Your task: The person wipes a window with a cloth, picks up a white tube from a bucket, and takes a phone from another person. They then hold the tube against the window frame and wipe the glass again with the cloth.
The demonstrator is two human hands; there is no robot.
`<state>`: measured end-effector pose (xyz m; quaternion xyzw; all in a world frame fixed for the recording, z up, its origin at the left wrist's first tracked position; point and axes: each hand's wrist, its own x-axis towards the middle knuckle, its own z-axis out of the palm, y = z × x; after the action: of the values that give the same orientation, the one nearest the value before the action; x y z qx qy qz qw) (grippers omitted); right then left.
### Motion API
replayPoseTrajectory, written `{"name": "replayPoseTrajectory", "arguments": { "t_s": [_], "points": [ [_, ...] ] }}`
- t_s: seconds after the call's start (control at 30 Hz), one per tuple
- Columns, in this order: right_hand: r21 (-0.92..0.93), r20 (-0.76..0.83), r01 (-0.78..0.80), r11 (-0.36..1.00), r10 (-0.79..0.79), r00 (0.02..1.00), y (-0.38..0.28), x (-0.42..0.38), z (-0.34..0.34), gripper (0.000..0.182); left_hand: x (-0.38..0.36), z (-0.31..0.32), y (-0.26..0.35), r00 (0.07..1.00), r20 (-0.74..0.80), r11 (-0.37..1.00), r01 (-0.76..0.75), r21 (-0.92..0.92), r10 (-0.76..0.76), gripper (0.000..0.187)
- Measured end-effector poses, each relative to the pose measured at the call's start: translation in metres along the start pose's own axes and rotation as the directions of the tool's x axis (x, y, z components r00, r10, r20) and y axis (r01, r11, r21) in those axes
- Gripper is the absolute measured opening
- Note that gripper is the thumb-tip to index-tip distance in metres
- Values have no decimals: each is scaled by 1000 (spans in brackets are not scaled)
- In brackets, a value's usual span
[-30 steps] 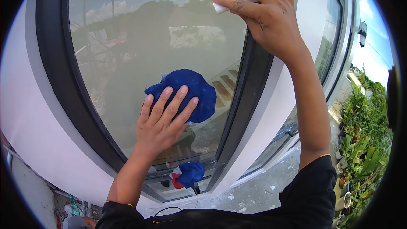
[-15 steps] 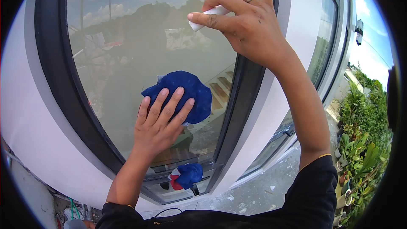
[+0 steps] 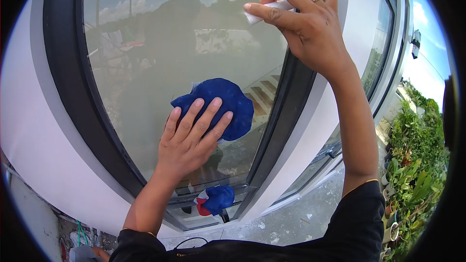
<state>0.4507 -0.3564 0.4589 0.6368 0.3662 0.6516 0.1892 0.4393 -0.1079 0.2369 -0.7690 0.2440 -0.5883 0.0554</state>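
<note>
My left hand lies flat with its fingers spread over a crumpled blue cloth, which is against the window glass. The thumb is hidden. Higher up on the right, my right hand is closed around a white tube-like stick, pinched between thumb and fingers. The stick slants across the top right of the pane, over the dark window frame. Low on the window, below my left hand, shows a blue, red and white cloth-like bundle beside a small black piece.
White wall trim borders the frame, and another window stands farther right. Potted plants line the right side along a concrete floor. Loose clutter lies at the bottom left. The pane reflects clouds and trees.
The view has shifted, so window and hands appear farther right. My right hand with the white stick has moved right slightly more than the frame. My left hand stays on the blue cloth.
</note>
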Motion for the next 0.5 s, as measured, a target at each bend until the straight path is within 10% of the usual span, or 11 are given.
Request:
{"name": "replayPoseTrajectory", "arguments": {
  "t_s": [0.5],
  "points": [
    [-93,-75,-17,996,10,997,19,0,-1,37,0,1,-1,999,-4,999,-44,15,45,63]
  ]
}}
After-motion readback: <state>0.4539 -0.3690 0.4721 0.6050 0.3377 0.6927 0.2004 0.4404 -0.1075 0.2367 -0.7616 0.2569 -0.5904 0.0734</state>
